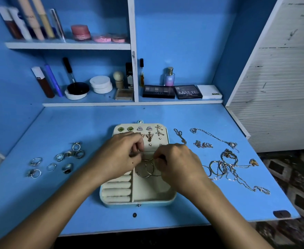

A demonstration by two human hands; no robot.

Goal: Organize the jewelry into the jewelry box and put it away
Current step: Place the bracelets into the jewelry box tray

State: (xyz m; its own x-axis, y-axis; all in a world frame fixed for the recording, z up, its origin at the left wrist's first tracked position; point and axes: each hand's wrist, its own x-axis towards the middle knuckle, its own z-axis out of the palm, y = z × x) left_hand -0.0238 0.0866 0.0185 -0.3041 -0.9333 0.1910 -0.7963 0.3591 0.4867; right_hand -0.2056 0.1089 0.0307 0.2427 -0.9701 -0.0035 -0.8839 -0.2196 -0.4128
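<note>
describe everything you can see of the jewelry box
The jewelry box lies open on the blue desk, pale blue outside, cream lining inside. Its lid panel lies back flat, studded with earrings. The base has ring rolls on its left side and an open compartment on its right holding hoop earrings. Both hands, left and right, work over its middle.

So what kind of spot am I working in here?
Most likely a home vanity or dressing table. Blue shelves behind the desk hold makeup: eyeshadow palettes, a perfume bottle, compacts. On the desk, an open jewelry box sits between loose rings and necklaces.
</note>
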